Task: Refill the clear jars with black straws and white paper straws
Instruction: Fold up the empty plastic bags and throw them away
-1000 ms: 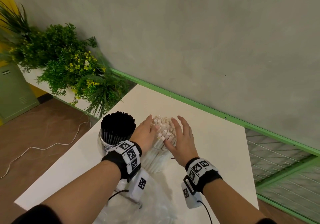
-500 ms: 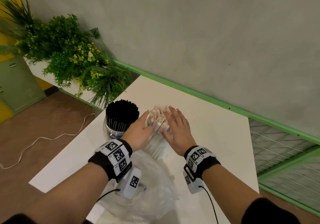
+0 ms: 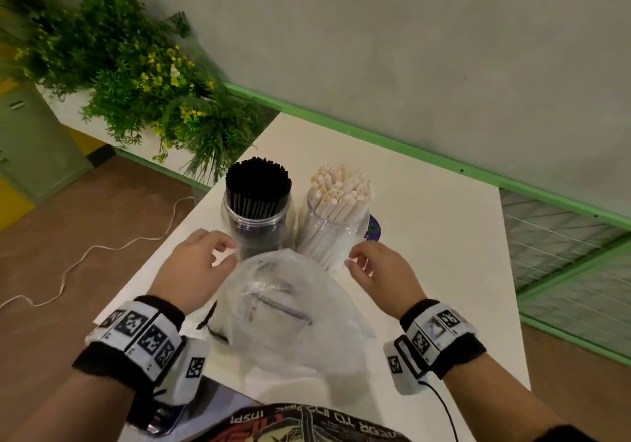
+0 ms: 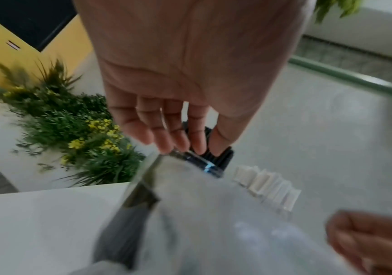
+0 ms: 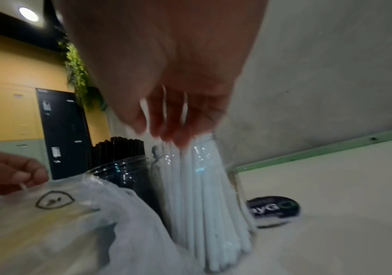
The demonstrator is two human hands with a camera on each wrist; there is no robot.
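Black straws [image 3: 258, 182]: packed upright in a clear jar [image 3: 258, 228] on the desk [image 3: 440, 236], at about 11 o'clock from the plastic bag; their tips stand well above the jar's rim.
White paper straws [image 3: 341, 190]: held in a second clear jar [image 3: 329, 236], just beside the first at its 3 o'clock; the bundle fans out above the rim and leans slightly.
Plastic bag [image 3: 290, 308]: a crumpled clear bag is seen on the desk at 6 o'clock from both jars, its upper edge rising in front of them; a printed outline mark is visible on it in the right wrist view.
Left hand [image 3: 194, 267]: held at 9 o'clock from the bag, with fingers loosely curled toward its edge. In the right wrist view a thin white bit seems pinched at the fingertips, but the blur leaves this grip impossible to tell for sure.
Right hand [image 3: 382, 274]: held at 3 o'clock from the bag, near the foot of the white straw jar; the fingers are lightly bent and spread, and nothing is seen held.
Round sticker [image 3: 374, 228]: a dark disc is seen flat on the desk at 3 o'clock from the white straw jar.
Plants [image 3: 136, 76]: green foliage with yellow flowers is seen at 10 o'clock beyond the desk.
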